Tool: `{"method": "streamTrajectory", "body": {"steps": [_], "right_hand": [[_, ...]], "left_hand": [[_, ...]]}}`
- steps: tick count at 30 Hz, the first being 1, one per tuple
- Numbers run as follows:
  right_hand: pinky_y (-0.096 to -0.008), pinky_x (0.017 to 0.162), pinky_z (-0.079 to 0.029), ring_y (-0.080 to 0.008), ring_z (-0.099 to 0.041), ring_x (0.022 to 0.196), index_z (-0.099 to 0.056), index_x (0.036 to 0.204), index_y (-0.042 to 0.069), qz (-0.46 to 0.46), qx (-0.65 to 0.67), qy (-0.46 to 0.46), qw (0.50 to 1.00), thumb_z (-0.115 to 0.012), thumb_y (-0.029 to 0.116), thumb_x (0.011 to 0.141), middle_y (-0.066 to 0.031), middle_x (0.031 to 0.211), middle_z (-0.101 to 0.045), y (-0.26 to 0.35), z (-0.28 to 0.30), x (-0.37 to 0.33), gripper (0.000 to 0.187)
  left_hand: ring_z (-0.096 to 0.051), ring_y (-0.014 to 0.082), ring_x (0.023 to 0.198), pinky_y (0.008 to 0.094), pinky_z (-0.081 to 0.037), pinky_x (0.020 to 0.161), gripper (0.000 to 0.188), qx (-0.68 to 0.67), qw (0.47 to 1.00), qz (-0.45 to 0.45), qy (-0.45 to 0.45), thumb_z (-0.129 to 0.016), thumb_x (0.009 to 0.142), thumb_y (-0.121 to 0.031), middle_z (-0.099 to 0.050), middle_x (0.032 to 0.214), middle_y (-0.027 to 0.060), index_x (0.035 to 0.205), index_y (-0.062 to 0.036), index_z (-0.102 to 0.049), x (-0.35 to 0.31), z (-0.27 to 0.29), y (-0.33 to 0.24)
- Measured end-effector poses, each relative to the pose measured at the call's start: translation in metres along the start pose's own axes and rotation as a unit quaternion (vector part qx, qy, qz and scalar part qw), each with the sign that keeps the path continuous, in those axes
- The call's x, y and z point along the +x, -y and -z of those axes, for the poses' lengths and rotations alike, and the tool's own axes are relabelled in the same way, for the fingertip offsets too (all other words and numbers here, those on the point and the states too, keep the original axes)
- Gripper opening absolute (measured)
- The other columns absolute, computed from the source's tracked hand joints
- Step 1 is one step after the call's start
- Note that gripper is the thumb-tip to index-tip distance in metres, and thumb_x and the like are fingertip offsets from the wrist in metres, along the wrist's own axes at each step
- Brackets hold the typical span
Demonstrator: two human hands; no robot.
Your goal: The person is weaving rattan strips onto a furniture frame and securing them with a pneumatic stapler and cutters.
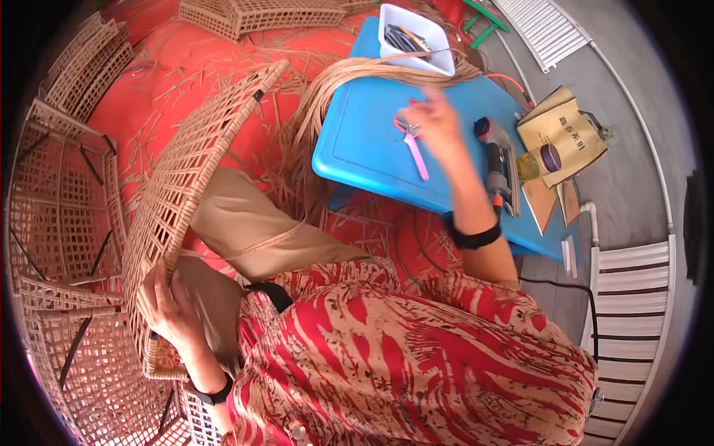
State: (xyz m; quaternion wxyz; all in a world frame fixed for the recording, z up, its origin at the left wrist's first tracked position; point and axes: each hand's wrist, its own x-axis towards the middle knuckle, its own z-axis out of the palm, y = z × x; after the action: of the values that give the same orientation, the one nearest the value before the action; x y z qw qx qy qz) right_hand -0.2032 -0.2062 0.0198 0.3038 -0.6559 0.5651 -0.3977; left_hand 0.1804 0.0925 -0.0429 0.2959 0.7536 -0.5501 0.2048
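Observation:
A woven basket (pixel 195 167) of tan wicker strips on a frame stands tilted against my legs at the left. My left hand (pixel 165 303) grips its lower edge, fingers curled round the weave. Over the blue table (pixel 364 141), my right hand (pixel 435 123) is smeared by motion. It is at a pair of pink-handled scissors (pixel 411 129), partly covering them; whether the fingers hold them is not clear. A straight pink piece (pixel 416 157) sticks out below the scissors. A long tan strip lies across my trouser leg.
A pneumatic stapler (pixel 502 163) lies on the table's right side, near a paper bag (pixel 565 137) and a jar. A white bin (pixel 416 41) of dark tools and bundled strips (pixel 335 78) are at the back. More woven baskets (pixel 67 201) stand left. Scraps litter the red floor.

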Motion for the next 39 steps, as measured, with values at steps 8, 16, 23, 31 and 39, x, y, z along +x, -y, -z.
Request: {"method": "streamTrajectory", "body": {"steps": [8,16,23,31,39], "right_hand": [[-0.0438,0.090,-0.045,-0.0387,-0.059,0.111,-0.063,0.116,0.001,-0.134,-0.504,-0.005,0.854,-0.065,0.050,0.079,-0.0267,0.108,-0.064,-0.173,0.269,0.004,0.061],[-0.0355,0.096,-0.041,-0.0283,-0.057,0.111,-0.050,0.133,-0.002,-0.104,-0.341,-0.008,0.934,-0.074,0.020,0.071,-0.0174,0.123,-0.060,-0.211,0.254,0.016,0.070],[-0.0330,0.076,-0.049,-0.0223,-0.062,0.085,-0.053,0.127,-0.005,-0.172,-0.405,-0.094,0.893,-0.070,0.016,0.074,-0.0151,0.102,-0.065,-0.131,0.238,-0.009,0.059],[-0.0281,0.064,-0.044,-0.0129,-0.053,0.073,-0.054,0.111,0.001,-0.055,0.079,0.056,0.994,-0.067,0.023,0.086,-0.0033,0.085,-0.055,0.104,0.111,-0.023,0.036],[-0.0250,0.057,-0.044,-0.0128,-0.051,0.059,-0.050,0.106,-0.002,-0.030,0.017,0.351,0.936,-0.063,0.025,0.078,-0.0039,0.073,-0.049,0.242,-0.053,-0.070,0.041]], "left_hand": [[-0.062,0.0273,0.097,0.0344,-0.050,0.084,0.033,-0.174,0.966,0.134,0.134,-0.071,0.078,-0.010,-0.063,0.103,0.0114,0.110,-0.0025,-0.067,0.030,0.017,-0.002],[-0.062,0.0281,0.089,0.0370,-0.049,0.078,0.022,-0.218,0.957,0.175,0.078,-0.071,0.076,-0.013,-0.065,0.096,0.0077,0.097,-0.0044,-0.069,0.021,0.029,0.009],[-0.064,0.0243,0.082,0.0345,-0.050,0.073,0.014,-0.100,0.992,0.079,-0.004,-0.073,0.074,-0.006,-0.066,0.089,0.0061,0.088,-0.0058,-0.070,0.016,0.021,0.006],[-0.058,0.0210,0.078,0.0339,-0.044,0.068,0.021,-0.141,0.982,0.119,-0.026,-0.075,0.070,-0.009,-0.061,0.087,0.0011,0.089,-0.0113,-0.066,0.010,0.014,0.009],[-0.057,0.0213,0.076,0.0348,-0.041,0.070,0.020,-0.108,0.987,0.100,-0.059,-0.077,0.066,-0.005,-0.060,0.084,0.0026,0.083,-0.0072,-0.068,0.016,0.034,-0.023]]}}
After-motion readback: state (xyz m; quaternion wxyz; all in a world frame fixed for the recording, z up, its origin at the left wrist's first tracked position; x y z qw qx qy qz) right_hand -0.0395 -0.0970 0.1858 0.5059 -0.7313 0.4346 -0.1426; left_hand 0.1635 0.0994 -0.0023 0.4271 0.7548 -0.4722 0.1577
